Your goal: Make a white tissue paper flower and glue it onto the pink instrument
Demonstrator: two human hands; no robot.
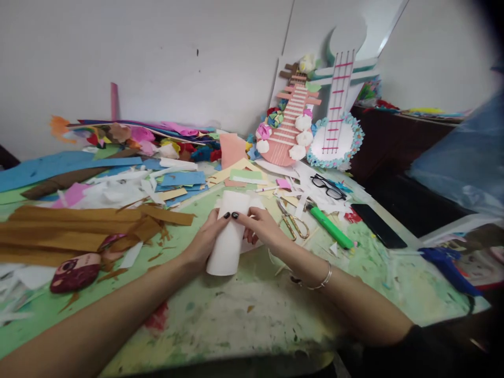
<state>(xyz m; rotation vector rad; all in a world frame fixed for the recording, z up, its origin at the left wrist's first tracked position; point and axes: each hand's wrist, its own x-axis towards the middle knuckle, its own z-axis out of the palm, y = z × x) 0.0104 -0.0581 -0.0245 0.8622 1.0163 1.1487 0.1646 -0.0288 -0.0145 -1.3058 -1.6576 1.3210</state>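
Note:
A sheet of white paper (pixel 225 252), rolled into a tube, is held between my two hands just over the table. My left hand (pixel 207 233) wraps its left side, with the thumb laid across the front. From the right, my right hand (pixel 262 226) grips the tube near its upper half, thumb on the front and fingers curled behind. Both thumb tips nearly meet on the paper. The fingers behind the tube are partly hidden. Gold-handled scissors (pixel 293 223) lie just right of my right hand.
A green utility knife (pixel 331 226), a black phone (pixel 378 226) and glasses (pixel 328 186) lie at the right. Brown crepe paper (pixel 71 231) and a dark red pouch (pixel 76 273) are at the left. Paper scraps cover the back. Two paper instruments (pixel 285 123) lean on the wall.

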